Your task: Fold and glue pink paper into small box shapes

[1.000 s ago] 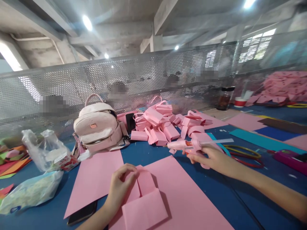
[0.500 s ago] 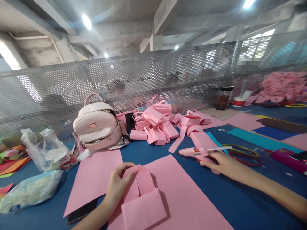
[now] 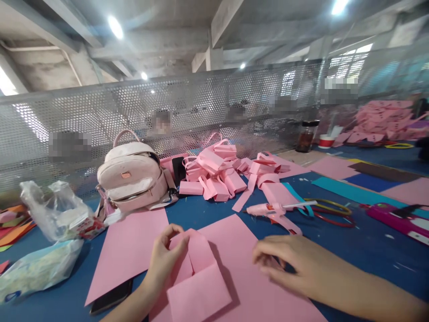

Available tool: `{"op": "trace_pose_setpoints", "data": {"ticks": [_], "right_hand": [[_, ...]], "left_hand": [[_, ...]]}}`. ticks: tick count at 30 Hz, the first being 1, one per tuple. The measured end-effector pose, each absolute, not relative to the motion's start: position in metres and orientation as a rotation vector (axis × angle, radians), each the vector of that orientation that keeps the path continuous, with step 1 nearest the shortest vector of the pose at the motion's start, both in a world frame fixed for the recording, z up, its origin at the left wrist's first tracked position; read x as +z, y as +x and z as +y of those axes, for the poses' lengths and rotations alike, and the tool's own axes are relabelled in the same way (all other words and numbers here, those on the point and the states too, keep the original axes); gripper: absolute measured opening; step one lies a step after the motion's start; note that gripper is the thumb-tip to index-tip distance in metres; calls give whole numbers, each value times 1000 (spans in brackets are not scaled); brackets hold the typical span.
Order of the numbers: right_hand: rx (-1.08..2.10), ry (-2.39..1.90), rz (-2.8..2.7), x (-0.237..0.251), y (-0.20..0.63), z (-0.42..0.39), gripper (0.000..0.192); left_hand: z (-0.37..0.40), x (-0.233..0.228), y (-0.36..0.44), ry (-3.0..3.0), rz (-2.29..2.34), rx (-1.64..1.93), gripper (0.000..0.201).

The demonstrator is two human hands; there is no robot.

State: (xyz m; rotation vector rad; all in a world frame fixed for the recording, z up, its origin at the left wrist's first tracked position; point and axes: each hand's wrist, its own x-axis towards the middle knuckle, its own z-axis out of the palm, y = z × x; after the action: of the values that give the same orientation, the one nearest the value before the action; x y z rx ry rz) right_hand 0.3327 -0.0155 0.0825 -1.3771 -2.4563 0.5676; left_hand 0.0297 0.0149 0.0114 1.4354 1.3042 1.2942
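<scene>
A folded pink paper piece (image 3: 197, 281) lies on a large pink sheet (image 3: 234, 250) on the blue table. My left hand (image 3: 164, 259) pinches the upper left flap of the folded piece. My right hand (image 3: 291, 264) hovers low over the pink sheet to the right of the fold, fingers loosely curled and holding nothing. A pink hot glue gun (image 3: 273, 210) lies on the table beyond my right hand, apart from it.
A pink backpack (image 3: 132, 176) stands at the back left, a pile of folded pink paper bags (image 3: 217, 172) beside it. Plastic bags (image 3: 53, 214) lie at the left, a dark phone (image 3: 109, 302) near my left wrist. Coloured sheets and rubber bands (image 3: 330, 212) lie at the right; a perforated metal screen (image 3: 187, 107) runs behind.
My right hand set the glue gun down on the table, let it go and drew back toward the pink sheet. My left hand stayed on the fold.
</scene>
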Motion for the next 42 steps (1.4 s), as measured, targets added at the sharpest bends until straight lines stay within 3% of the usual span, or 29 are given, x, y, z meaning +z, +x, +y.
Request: {"op": "trace_pose_setpoints", "data": {"ticks": [6,9,13,16,20,23,27,29,34,39,42], "right_hand": [[1441,-1103,-2165,61,277,17,17],[1504,-1052,-2131,51,263,24,20],[1356,-1122,-2186,45,261,30,21],[1224,-1098,-2242,45,266,34,15],[815,-819,-2461,45,270,37,17],[418,-492,-2613,43,267,37,11],[-45,-258,-2630,35,261,40,16],[-219,-215,-2610,31,260,43,21],[-469,-190,-2627,24,263,51,22],[-470,-295,-2670,29,271,51,22],[-419,-410,-2667,36,278,48,23]], "left_hand": [[11,11,33,1452,1235,1205,22],[20,13,26,1507,1184,1074,23],[32,22,10,1594,1081,762,26],[37,33,2,1674,1009,458,45],[51,51,11,1807,892,138,60],[69,61,28,1953,743,-81,58],[89,68,54,2226,616,-294,33],[94,69,66,2384,606,-330,23],[100,66,88,2698,588,-334,33],[91,80,85,2886,735,-205,14],[65,92,68,2963,1009,-56,26]]}}
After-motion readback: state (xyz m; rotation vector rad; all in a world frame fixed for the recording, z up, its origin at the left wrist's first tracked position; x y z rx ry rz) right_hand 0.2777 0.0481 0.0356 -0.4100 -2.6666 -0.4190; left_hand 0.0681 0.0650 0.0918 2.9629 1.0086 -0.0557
